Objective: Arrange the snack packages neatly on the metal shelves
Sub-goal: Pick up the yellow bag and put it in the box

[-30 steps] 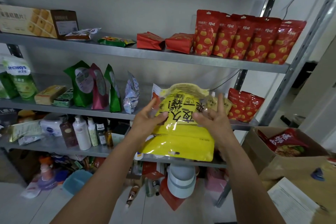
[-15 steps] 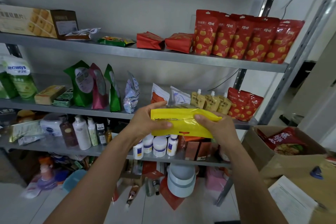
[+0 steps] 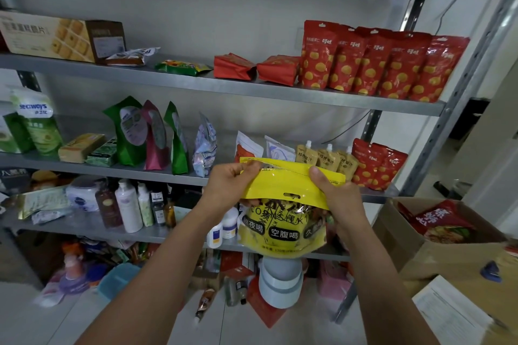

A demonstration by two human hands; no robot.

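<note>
Both hands hold a yellow snack pouch (image 3: 283,221) in front of the middle metal shelf (image 3: 112,169). My left hand (image 3: 228,186) pinches its top left corner. My right hand (image 3: 335,196) grips the top right edge. The pouch hangs upright with its black lettering facing me. Behind it on the middle shelf stand small spouted pouches (image 3: 326,159) and red bags (image 3: 375,165). A row of red dotted bags (image 3: 378,61) stands on the upper shelf (image 3: 252,87).
Green and maroon bags (image 3: 148,134) stand on the middle shelf's left. Bottles (image 3: 129,207) fill the lower shelf. An open cardboard box (image 3: 398,235) with red packets sits at the right. A white round container (image 3: 280,283) and clutter lie on the floor.
The pouch was flipped from lying flat and edge-on to hanging upright from its top edge. Both hands shifted their hold to the top corners.
</note>
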